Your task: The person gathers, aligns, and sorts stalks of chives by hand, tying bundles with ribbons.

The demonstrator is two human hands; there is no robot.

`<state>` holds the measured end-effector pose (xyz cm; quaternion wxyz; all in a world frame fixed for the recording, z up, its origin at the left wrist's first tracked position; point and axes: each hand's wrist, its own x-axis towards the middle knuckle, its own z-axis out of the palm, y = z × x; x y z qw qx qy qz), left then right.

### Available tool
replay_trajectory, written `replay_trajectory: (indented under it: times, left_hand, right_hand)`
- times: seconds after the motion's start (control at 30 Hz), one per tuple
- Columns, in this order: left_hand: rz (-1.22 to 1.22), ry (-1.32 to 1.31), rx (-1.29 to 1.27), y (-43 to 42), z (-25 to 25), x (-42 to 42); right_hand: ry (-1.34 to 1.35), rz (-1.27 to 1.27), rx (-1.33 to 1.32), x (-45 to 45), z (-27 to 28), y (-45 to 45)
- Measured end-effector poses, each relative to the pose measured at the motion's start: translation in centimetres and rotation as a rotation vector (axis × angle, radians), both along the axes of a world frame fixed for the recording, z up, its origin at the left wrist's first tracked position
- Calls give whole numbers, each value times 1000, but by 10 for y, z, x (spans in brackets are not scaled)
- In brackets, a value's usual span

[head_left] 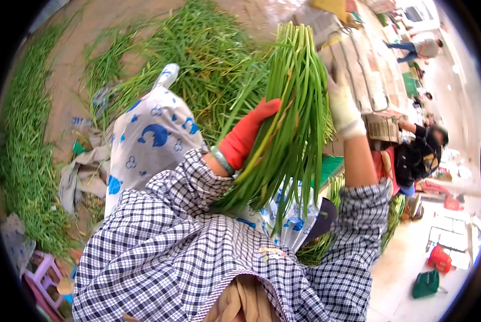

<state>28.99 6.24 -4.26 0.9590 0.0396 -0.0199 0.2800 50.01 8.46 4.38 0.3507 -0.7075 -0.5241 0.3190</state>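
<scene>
My left hand (248, 131), in a red glove with a bracelet at its wrist, is closed around a thick bunch of garlic chives (297, 107). The pale cut ends point up and the leaf tips hang toward my lap, some of them yellowed. To the right of the bunch is my right hand (345, 102) in a whitish glove. Its fingers are stretched upward and blurred, with nothing visible in them. Whether it touches the chives I cannot tell. A white apron with blue dolphins (152, 134) covers my legs.
Loose chives lie in a large heap (208, 70) in front and in a long strip (23, 145) at the left. Wrapped bales (358, 70) stand at the upper right. Another person (420, 155) sits at the right. A purple stool (44, 276) is at the lower left.
</scene>
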Motion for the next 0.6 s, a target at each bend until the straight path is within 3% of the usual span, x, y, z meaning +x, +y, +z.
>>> replay_trajectory:
  times: [0.03, 0.1, 0.17, 0.2, 0.23, 0.3, 0.37, 0.47, 0.5, 0.6]
  left_hand:
    - [24, 8, -18, 2, 3, -3]
    - [145, 141, -2, 10, 6, 0]
    - [332, 214, -95, 12, -19, 34]
    - [426, 254, -134, 13, -32, 51]
    - [448, 258, -248, 10, -33, 60]
    - [394, 170, -329, 6, -32, 71]
    - [329, 84, -404, -5, -8, 67]
    - [334, 129, -456, -22, 3, 58]
    - [351, 220, -477, -24, 1, 54]
    - [207, 248, -572, -28, -76, 44]
  right_hand:
    - [607, 10, -142, 11, -23, -15]
    - [729, 33, -191, -26, -38, -56]
    - [275, 280, -104, -20, -69, -71]
    - [120, 190, -375, -48, -33, -60]
    - [187, 124, -382, -70, -10, -48]
    - [45, 214, -587, -55, 4, -20]
    - [-283, 475, -707, -51, 26, 12]
    - [-314, 586, -1104, -90, 40, 48]
    - [-214, 557, -1230, -95, 25, 53]
    - [-484, 811, -1270, -94, -60, 70]
